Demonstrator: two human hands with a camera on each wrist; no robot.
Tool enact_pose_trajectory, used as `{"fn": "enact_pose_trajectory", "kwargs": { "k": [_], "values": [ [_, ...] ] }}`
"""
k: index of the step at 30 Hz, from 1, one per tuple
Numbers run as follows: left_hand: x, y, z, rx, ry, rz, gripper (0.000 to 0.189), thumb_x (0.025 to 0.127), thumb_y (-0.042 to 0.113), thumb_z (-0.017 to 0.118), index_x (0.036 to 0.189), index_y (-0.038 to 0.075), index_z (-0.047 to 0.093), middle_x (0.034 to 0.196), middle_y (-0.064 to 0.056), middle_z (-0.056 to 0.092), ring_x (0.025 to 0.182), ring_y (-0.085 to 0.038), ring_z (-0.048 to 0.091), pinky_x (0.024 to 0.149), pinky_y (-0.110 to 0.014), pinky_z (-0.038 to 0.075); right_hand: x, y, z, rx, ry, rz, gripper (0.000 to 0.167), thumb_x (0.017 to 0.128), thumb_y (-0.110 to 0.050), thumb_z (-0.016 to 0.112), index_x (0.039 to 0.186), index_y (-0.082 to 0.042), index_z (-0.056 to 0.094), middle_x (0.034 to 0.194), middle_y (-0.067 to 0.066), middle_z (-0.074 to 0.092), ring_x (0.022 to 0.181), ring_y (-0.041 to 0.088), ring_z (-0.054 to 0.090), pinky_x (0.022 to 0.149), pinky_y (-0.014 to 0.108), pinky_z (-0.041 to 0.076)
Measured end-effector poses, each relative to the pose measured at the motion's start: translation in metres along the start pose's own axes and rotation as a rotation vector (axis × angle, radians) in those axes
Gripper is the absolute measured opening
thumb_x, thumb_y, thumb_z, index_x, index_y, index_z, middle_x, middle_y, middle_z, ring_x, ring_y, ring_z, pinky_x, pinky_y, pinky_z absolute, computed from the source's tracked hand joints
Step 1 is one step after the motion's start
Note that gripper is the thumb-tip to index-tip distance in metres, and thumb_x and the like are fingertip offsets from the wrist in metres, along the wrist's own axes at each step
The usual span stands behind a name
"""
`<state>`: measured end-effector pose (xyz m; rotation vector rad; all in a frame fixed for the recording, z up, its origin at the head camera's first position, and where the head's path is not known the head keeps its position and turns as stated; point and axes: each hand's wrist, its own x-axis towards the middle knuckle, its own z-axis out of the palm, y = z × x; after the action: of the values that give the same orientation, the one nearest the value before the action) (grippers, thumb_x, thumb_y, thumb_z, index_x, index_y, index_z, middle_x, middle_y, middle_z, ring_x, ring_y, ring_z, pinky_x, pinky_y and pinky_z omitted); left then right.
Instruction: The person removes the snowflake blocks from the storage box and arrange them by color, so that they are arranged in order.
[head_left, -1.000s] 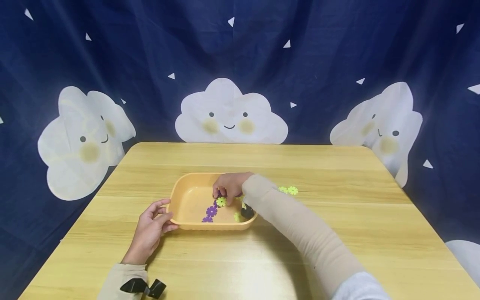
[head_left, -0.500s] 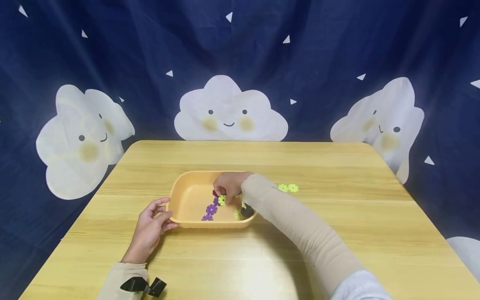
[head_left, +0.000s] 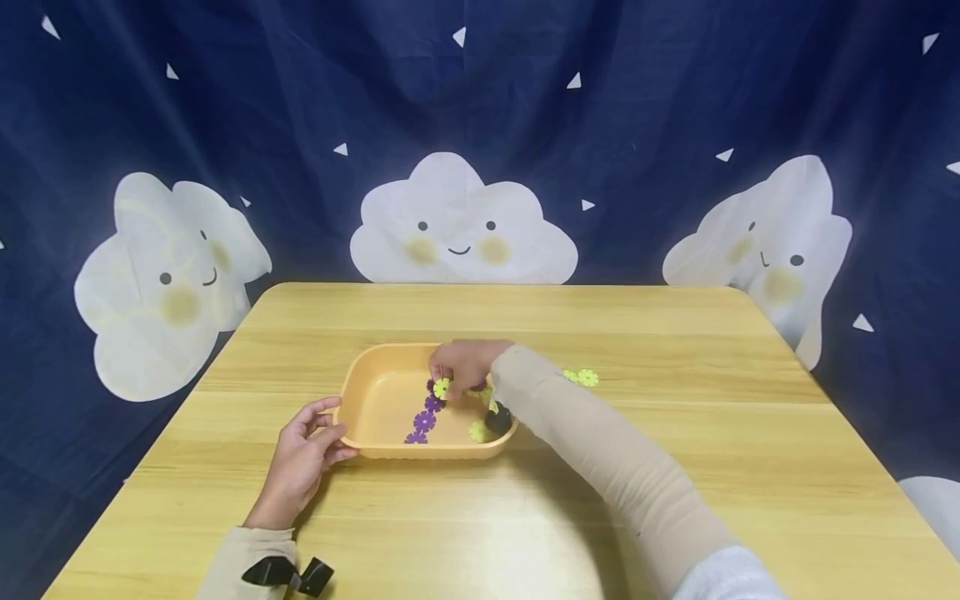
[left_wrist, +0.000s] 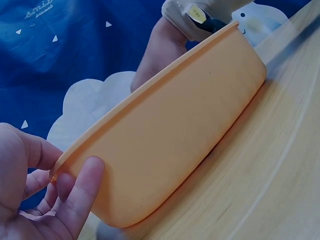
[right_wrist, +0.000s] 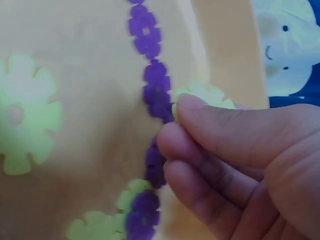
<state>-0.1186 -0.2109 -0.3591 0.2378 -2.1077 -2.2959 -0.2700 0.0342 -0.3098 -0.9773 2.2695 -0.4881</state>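
Item one, a yellow-green flower piece (head_left: 442,387): we hold it pinched between the thumb and fingertips of our right hand (head_left: 467,364), lifted a little above the floor of the tray. In the right wrist view the same piece (right_wrist: 204,96) shows only as a scalloped edge above the curled fingers (right_wrist: 210,145), so the rest of its shape is hidden.

Item two, a chain of purple flower pieces (head_left: 423,419): it joins the pinched piece at its upper end and runs down toward the near wall of the tray. Close up, the purple chain (right_wrist: 152,80) passes just behind our fingertips, touching them or very nearly so.

Item three, loose yellow-green flower pieces in the tray: one (head_left: 476,431) lies near the right end, beside a small dark object (head_left: 497,419) strapped under our right forearm. The wrist view shows another pale one (right_wrist: 26,115) lying flat to the left of the chain.

Item four, an orange tray (head_left: 375,360): rectangular with rounded corners, resting on a wooden table (head_left: 675,433). Our left hand (head_left: 300,461) holds its left near corner, thumb on the rim and fingers curled against the outer wall (left_wrist: 165,145).

Item five, two yellow-green flower pieces (head_left: 581,377): on the table, outside the tray, to its right.

Item six, a dark blue backdrop (head_left: 637,100) printed with white clouds, hanging behind the table.
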Motion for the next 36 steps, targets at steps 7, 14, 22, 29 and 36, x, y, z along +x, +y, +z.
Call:
{"fn": "enact_pose_trajectory", "kwargs": {
  "k": [7, 14, 22, 29, 36],
  "values": [
    [0.000, -0.001, 0.000, -0.013, -0.001, 0.013, 0.045, 0.092, -0.013, 0.051, 0.135, -0.008, 0.038, 0.095, -0.009, 0.039, 0.062, -0.010, 0.056, 0.063, -0.028, 0.062, -0.009, -0.005, -0.017, -0.127, 0.061, -0.112, 0.035, 0.085, -0.007, 0.074, 0.118, -0.010, 0.063, 0.111, -0.001, 0.062, 0.097, 0.015, 0.058, 0.082, 0.022, 0.053],
    [0.000, -0.001, 0.000, -0.017, 0.001, 0.008, 0.045, 0.091, -0.013, 0.051, 0.134, -0.007, 0.039, 0.096, -0.010, 0.039, 0.062, -0.011, 0.057, 0.063, -0.029, 0.063, -0.024, -0.002, -0.029, -0.147, 0.100, -0.195, 0.036, 0.086, -0.005, 0.072, 0.120, -0.007, 0.064, 0.120, 0.002, 0.063, 0.103, 0.019, 0.060, 0.089, 0.024, 0.052],
    [0.000, -0.001, -0.001, -0.015, -0.001, 0.001, 0.045, 0.092, -0.012, 0.051, 0.135, -0.007, 0.038, 0.096, -0.009, 0.038, 0.062, -0.010, 0.057, 0.063, -0.028, 0.062, -0.041, 0.011, -0.035, -0.092, 0.129, -0.190, 0.033, 0.087, -0.005, 0.072, 0.119, -0.006, 0.066, 0.120, 0.003, 0.064, 0.103, 0.019, 0.060, 0.090, 0.025, 0.054],
    [0.000, 0.000, -0.001, -0.009, 0.005, -0.005, 0.045, 0.093, -0.012, 0.050, 0.135, -0.006, 0.039, 0.097, -0.009, 0.038, 0.063, -0.010, 0.056, 0.063, -0.029, 0.063, -0.057, 0.016, -0.035, -0.036, 0.174, -0.194, 0.031, 0.087, -0.005, 0.072, 0.117, -0.010, 0.067, 0.115, 0.002, 0.065, 0.102, 0.019, 0.060, 0.090, 0.025, 0.054],
    [0.000, 0.000, -0.001, 0.001, -0.003, -0.010, 0.044, 0.094, -0.011, 0.050, 0.136, -0.006, 0.038, 0.097, -0.009, 0.038, 0.063, -0.010, 0.055, 0.064, -0.029, 0.063, -0.077, 0.025, -0.028, 0.147, 0.293, -0.168, 0.032, 0.086, -0.006, 0.073, 0.117, -0.011, 0.067, 0.111, -0.001, 0.065, 0.103, 0.019, 0.060, 0.093, 0.027, 0.053]
  ]
}}
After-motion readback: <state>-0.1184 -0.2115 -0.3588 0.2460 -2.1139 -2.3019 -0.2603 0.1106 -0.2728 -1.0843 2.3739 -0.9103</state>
